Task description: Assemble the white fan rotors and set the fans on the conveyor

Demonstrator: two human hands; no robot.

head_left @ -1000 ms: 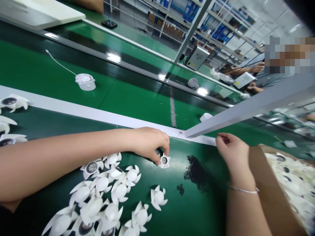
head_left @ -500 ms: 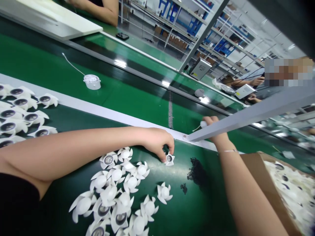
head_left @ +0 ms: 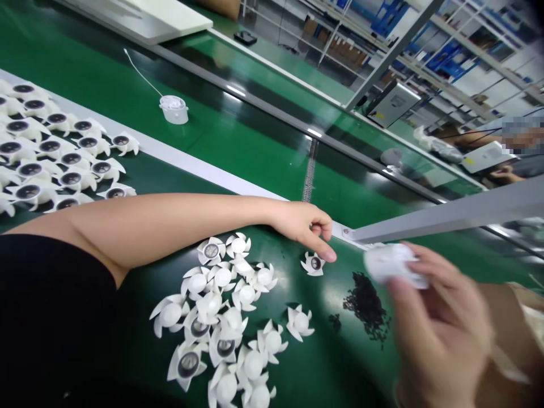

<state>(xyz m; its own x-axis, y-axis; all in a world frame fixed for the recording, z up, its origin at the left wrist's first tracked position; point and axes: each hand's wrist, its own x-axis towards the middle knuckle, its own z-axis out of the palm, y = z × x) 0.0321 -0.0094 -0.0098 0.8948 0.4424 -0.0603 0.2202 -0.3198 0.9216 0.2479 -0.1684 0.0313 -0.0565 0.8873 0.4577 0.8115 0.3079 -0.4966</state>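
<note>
My right hand [head_left: 446, 323] is raised close to the camera, blurred, its fingers wrapped round a white motor housing [head_left: 389, 263]; a pale cord runs back across the hand. My left hand [head_left: 304, 224] hovers over the green table with some fingers curled and one digit stretched out, holding nothing. Just under that digit lies a small white fan wheel [head_left: 313, 265], hub opening upward and partly covered. Left of it spreads a loose group of white fan wheels [head_left: 229, 323], some dome up, some hollow side up. A pile of small black parts [head_left: 366, 306] lies between the hands.
More fan wheels [head_left: 51, 147] stand in rows at the left. A similar white housing [head_left: 175, 109] with a cord sits on the green conveyor belt [head_left: 238, 144]. A grey metal post [head_left: 442, 212] slants across the right, above a cardboard box [head_left: 505, 323]. Another person's hand shows far right.
My right hand has come from the belt behind the post towards me with the white housing. My left hand has let go of the fan wheel. The view has shifted.
</note>
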